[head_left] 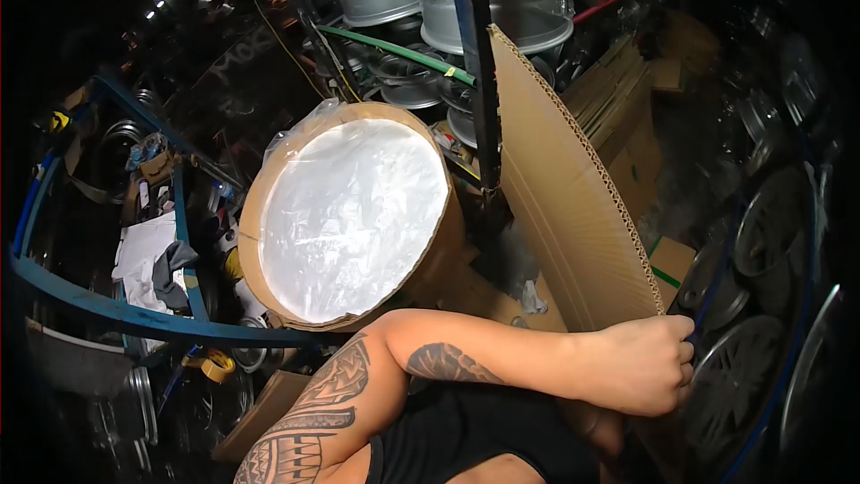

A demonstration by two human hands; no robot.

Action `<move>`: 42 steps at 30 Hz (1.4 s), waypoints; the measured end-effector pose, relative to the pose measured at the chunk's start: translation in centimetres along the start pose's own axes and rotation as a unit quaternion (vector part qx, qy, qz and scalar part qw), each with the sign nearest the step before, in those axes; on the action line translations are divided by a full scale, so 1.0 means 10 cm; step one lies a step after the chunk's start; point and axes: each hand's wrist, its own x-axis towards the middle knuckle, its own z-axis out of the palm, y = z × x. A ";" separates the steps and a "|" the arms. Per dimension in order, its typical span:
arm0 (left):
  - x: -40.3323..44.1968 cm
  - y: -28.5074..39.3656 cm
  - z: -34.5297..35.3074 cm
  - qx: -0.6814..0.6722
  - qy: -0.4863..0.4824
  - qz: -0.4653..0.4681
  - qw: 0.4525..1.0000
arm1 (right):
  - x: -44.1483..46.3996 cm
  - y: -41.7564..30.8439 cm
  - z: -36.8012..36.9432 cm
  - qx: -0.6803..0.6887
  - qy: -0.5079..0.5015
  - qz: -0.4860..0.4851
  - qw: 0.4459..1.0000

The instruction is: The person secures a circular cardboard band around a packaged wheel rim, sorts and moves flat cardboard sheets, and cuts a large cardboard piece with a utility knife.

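My left hand [640, 366] reaches across my body from the left, its fingers curled into a fist at the lower end of a large cardboard sheet [564, 188]. The sheet stands on edge, tilted, with its corrugated rim towards me. Beneath my left forearm a dim patch of skin shows, likely my right hand [606, 430]; its fingers are hidden. To the left of the sheet, beyond my forearm, stands a round piece wrapped in clear plastic and white sheeting [354, 220], with a cardboard band [255, 255] around its rim.
Silver wheel rims [497, 0] are stacked on a rack with a dark upright post [475, 63]. Flat cardboard [618, 99] leans behind the sheet. More wheels [743, 367] stand at right. A blue metal frame [116, 300] and a yellow tape roll [217, 366] are at left.
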 end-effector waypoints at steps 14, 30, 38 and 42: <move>-1.89 0.65 -2.02 0.103 0.169 -0.201 0.959 | -1.60 0.63 1.00 0.172 -0.079 -0.098 0.977; -5.22 1.48 -3.05 -0.157 0.387 -0.624 0.660 | -3.83 0.24 3.00 0.218 0.012 -0.287 0.933; -5.02 1.94 -3.50 -0.361 0.263 -0.699 0.558 | -4.26 0.33 3.00 -0.026 0.025 -0.528 0.848; -5.26 2.10 -3.45 -0.322 0.267 -0.728 0.544 | -4.25 0.40 3.04 -0.066 -0.004 -0.509 0.858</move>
